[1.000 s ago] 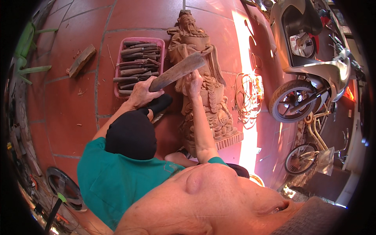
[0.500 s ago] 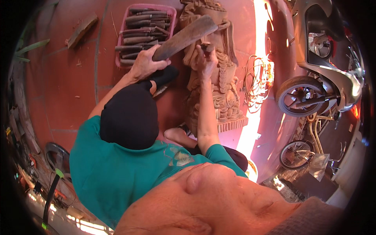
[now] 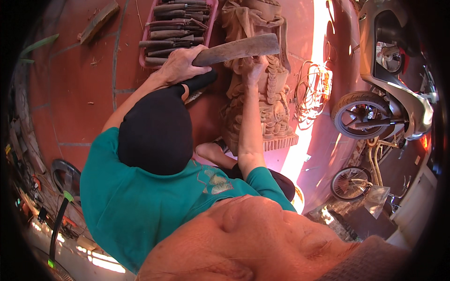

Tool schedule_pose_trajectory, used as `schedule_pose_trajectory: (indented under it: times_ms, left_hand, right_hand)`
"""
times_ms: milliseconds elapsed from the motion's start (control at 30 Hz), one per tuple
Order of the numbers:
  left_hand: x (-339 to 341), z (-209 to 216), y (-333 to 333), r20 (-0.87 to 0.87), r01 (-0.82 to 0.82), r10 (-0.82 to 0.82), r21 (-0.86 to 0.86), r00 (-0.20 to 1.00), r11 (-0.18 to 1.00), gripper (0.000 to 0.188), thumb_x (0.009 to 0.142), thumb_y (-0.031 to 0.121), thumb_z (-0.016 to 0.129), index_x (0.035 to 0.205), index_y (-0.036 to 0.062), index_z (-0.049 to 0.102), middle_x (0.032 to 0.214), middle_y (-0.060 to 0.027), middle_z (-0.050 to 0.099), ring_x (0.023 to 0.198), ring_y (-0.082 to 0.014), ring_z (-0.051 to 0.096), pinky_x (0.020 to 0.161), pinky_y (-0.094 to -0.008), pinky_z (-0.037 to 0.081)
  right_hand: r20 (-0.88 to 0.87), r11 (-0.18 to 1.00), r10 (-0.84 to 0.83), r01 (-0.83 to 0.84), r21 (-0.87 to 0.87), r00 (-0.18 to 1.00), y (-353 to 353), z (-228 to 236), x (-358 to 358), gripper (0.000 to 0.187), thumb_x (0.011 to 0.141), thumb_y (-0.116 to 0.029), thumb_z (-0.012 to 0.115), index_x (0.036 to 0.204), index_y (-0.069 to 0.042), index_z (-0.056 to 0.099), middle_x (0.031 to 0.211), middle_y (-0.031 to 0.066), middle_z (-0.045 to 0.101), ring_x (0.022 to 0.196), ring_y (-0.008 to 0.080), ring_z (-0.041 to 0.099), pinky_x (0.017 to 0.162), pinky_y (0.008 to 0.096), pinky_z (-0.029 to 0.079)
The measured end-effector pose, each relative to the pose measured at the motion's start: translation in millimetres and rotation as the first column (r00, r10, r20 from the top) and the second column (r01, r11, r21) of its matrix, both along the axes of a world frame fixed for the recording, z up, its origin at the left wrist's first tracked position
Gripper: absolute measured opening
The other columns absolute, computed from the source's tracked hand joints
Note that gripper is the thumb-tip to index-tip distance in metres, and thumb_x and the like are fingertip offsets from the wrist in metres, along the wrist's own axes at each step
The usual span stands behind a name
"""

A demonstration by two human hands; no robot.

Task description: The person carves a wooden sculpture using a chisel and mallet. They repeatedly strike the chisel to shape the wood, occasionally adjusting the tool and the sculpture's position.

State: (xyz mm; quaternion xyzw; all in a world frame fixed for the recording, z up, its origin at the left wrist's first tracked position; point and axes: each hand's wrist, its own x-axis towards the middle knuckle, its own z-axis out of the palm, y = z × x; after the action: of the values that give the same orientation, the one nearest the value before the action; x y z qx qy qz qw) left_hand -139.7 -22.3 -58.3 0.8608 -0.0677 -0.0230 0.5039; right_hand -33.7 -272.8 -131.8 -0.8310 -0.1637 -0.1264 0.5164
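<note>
My left hand (image 3: 180, 64) is closed around the narrow end of a flat wooden mallet (image 3: 239, 49). Its broad end reaches right, across and above my right hand (image 3: 254, 71). The fingers of that hand are wrapped round a chisel, which the mallet now mostly hides; its tip cannot be made out. Beneath both lies a brown wood carving (image 3: 269, 117) with a draped figure and a ridged base, long side running away from me. My right forearm passes over its nearer part.
A pink basket (image 3: 142, 55) full of wooden-handled carving tools (image 3: 168, 34) stands left of the carving. A wood offcut (image 3: 99, 22) lies far left on red tiles. Right are a coiled cable (image 3: 307, 91), a motorbike (image 3: 391, 89) and a bicycle (image 3: 351, 182).
The mallet has swung down and right, from a slant to nearly level, over my right hand. That hand has shifted slightly nearer and right, and its chisel end is now covered.
</note>
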Motion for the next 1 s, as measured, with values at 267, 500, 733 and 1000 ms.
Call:
schedule_pose_trajectory:
  times_ms: [267, 500, 733, 1000]
  left_hand:
    - [3, 2, 0, -0.008, -0.030, 0.030, -0.039, 1.000, 0.999, 0.049, 0.086, 0.034, 0.079, 0.121, 0.0058, 0.062, 0.094, -0.0209, 0.072, 0.089, -0.0400, 0.070, 0.079, -0.0453, 0.053]
    - [0, 7, 2, -0.045, -0.073, 0.070, -0.093, 0.997, 0.993, 0.049, 0.086, 0.034, 0.081, 0.122, 0.0060, 0.062, 0.092, -0.0206, 0.072, 0.088, -0.0383, 0.071, 0.079, -0.0438, 0.053]
    - [2, 12, 0, 0.082, -0.026, 0.040, -0.167, 0.996, 0.986, 0.048, 0.086, 0.033, 0.081, 0.122, 0.0063, 0.062, 0.091, -0.0196, 0.072, 0.086, -0.0378, 0.071, 0.078, -0.0437, 0.053]
    - [2, 14, 0, 0.114, 0.013, -0.011, -0.013, 0.993, 1.000, 0.050, 0.086, 0.034, 0.080, 0.122, 0.0060, 0.060, 0.093, -0.0218, 0.071, 0.087, -0.0408, 0.069, 0.077, -0.0457, 0.053]
  right_hand:
    - [-0.092, 0.993, -0.025, 0.035, 0.114, 0.995, 11, 14, -6, 0.024, 0.088, 0.000, 0.072, 0.111, 0.002, 0.067, 0.095, 0.0159, 0.075, 0.088, 0.0245, 0.074, 0.078, 0.0332, 0.055]
    - [-0.123, 0.996, -0.033, 0.042, 0.072, 0.992, 10, 21, -18, 0.024, 0.090, 0.000, 0.075, 0.113, 0.001, 0.065, 0.092, 0.0116, 0.073, 0.083, 0.0168, 0.069, 0.076, 0.0305, 0.054]
    - [-0.064, 0.999, -0.032, 0.032, 0.003, 0.997, 12, 27, -21, 0.024, 0.089, -0.001, 0.076, 0.110, 0.001, 0.065, 0.087, 0.0116, 0.072, 0.077, 0.0179, 0.069, 0.071, 0.0306, 0.054]
    - [0.069, 1.000, -0.005, 0.006, -0.025, 0.998, 11, 21, -21, 0.018, 0.086, 0.000, 0.072, 0.102, 0.003, 0.065, 0.083, 0.0128, 0.072, 0.073, 0.0171, 0.070, 0.068, 0.0306, 0.054]
